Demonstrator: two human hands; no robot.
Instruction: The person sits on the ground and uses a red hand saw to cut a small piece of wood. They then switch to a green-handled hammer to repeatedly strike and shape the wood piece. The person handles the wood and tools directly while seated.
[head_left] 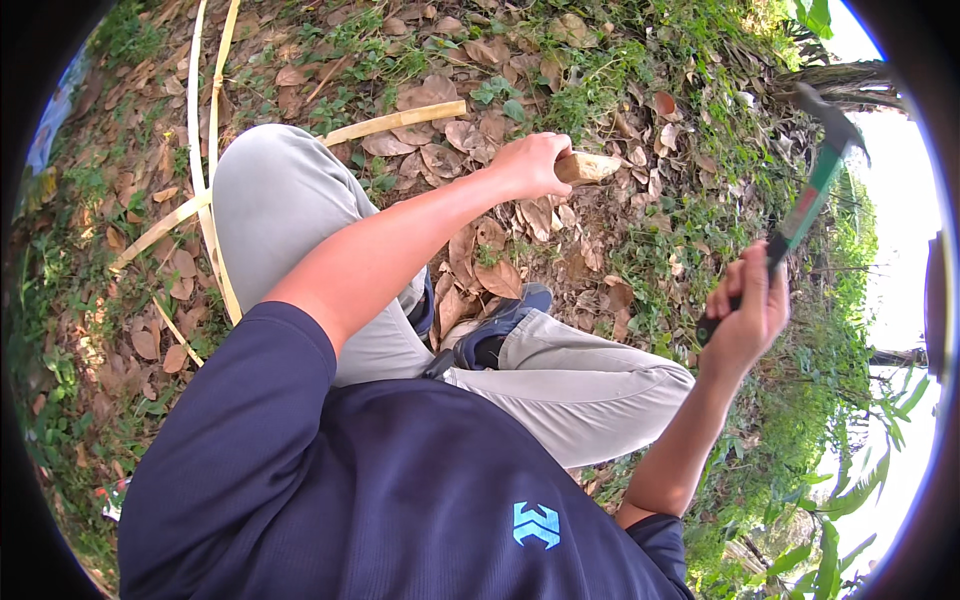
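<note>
My left hand point(531, 165) is closed around a short piece of wood point(590, 168), held over the leaf-covered ground in front of my bent knee. The pale, rough end of the wood points right, and the rest is hidden in my fingers. Off to the right, my right hand point(745, 308) grips a claw hammer point(806, 200) by the black lower part of its green and black handle. The dark hammer head point(830, 120) is raised up and to the right, well apart from the wood.
Long pale strips of split wood or bamboo point(212, 130) lie crossing at the left. Another strip point(400, 122) sticks out beyond my knee. Dry brown leaves point(498, 278) and green weeds cover the ground. My crossed legs point(570, 385) fill the middle, and a tree trunk point(850, 85) stands far right.
</note>
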